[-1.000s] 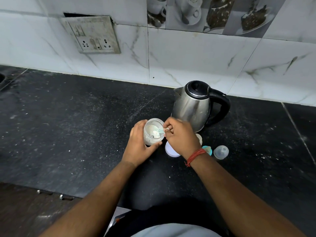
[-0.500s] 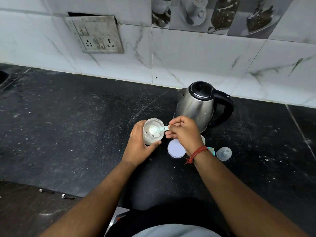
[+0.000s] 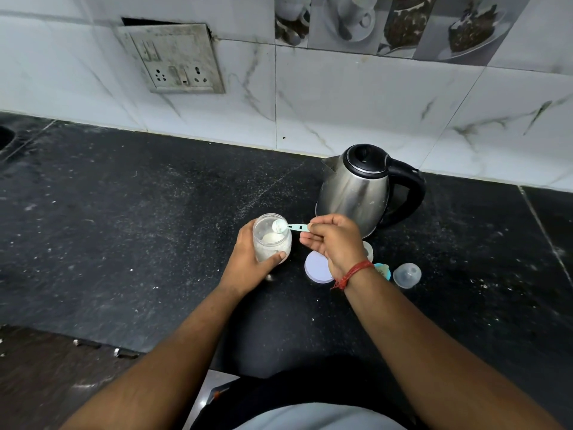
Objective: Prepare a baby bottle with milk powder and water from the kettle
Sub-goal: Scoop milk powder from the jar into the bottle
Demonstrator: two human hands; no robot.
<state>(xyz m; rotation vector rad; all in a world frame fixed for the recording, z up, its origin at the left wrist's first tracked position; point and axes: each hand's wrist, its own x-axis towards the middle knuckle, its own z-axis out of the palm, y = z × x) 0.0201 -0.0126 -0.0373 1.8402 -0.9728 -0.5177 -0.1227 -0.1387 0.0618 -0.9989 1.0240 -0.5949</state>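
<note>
My left hand (image 3: pixel 248 262) grips a clear jar of white milk powder (image 3: pixel 272 238), tilted a little toward me on the black counter. My right hand (image 3: pixel 336 240) pinches the handle of a small teal scoop (image 3: pixel 286 226); its bowl, heaped with powder, hovers over the jar's rim. A steel kettle (image 3: pixel 356 189) with a black lid and handle stands just behind my right hand. The jar's white lid (image 3: pixel 316 268) lies flat under my right wrist. A clear bottle cap (image 3: pixel 406 275) and a teal ring piece (image 3: pixel 383 270) lie to the right. The bottle itself is mostly hidden behind my right hand.
The black stone counter (image 3: pixel 124 228) is dusted with powder and stretches wide to the left. A white tiled wall with a socket plate (image 3: pixel 176 60) runs along the back. The counter's front edge (image 3: pixel 93 339) drops off at lower left.
The scoop has come up out of the jar with powder in it and now sits over the rim. My right hand has drawn back to the right, uncovering the lid.
</note>
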